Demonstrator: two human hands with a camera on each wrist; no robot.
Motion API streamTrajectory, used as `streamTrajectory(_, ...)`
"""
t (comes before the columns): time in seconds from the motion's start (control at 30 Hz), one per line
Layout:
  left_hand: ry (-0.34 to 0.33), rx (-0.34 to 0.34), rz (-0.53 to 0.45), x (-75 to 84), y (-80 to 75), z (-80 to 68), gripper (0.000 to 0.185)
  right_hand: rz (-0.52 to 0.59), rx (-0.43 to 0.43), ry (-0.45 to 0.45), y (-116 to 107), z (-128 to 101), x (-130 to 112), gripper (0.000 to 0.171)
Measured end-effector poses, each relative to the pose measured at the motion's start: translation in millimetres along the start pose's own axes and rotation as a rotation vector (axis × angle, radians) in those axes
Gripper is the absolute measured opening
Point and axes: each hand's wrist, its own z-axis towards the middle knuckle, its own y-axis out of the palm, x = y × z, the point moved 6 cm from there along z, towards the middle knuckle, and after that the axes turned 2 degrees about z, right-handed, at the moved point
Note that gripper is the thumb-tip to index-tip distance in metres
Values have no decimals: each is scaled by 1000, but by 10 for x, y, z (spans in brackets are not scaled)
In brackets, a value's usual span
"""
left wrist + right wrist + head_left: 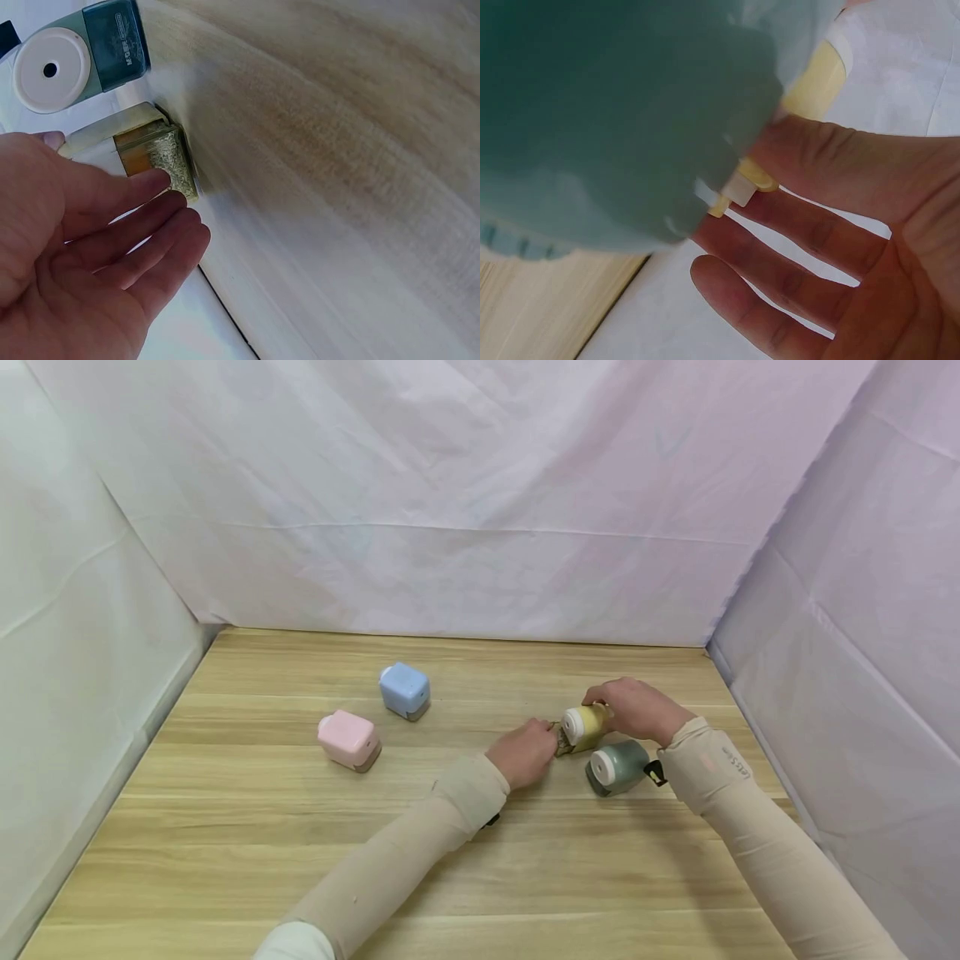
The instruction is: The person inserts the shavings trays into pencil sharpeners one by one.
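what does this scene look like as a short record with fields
left hand: fingers on the clear shavings drawer of the yellow pencil sharpener
right hand: holds the yellow pencil sharpener's body
beside it: green pencil sharpener, lying on its side
further left: pink pencil sharpener, blue pencil sharpener
surface: wooden table

The green pencil sharpener (pixel 79 56) bears a small line of white print on its dark transparent drawer, seen in the left wrist view, but the letters are too blurred to make out. The right sleeve (pixel 712 768) carries a short row of small dark characters near the cuff, also too small to read.
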Motion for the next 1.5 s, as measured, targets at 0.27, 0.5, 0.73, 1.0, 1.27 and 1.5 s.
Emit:
streamTrajectory(0.27,3,-18,10,52,52,10,21,3,14,-1,5,-9,0,36)
streamTrajectory(0.5,14,-30,19,78,47,10,22,13,26,-11,-1,-8,-17,35)
streamTrajectory(0.73,15,-37,9,121,59,31,21,2,33,-21,-9,-17,-22,36)
streamTrajectory(1.0,22,-27,16,158,90,55,18,4,32,-25,-19,-31,-44,36)
streamTrajectory(1.27,50,-15,58,176,146,53,20,-1,29,-15,-30,-29,-50,36)
streamTrajectory(1.5,16,-53,-31,127,58,-8,23,26,2,-19,-8,-28,-16,39)
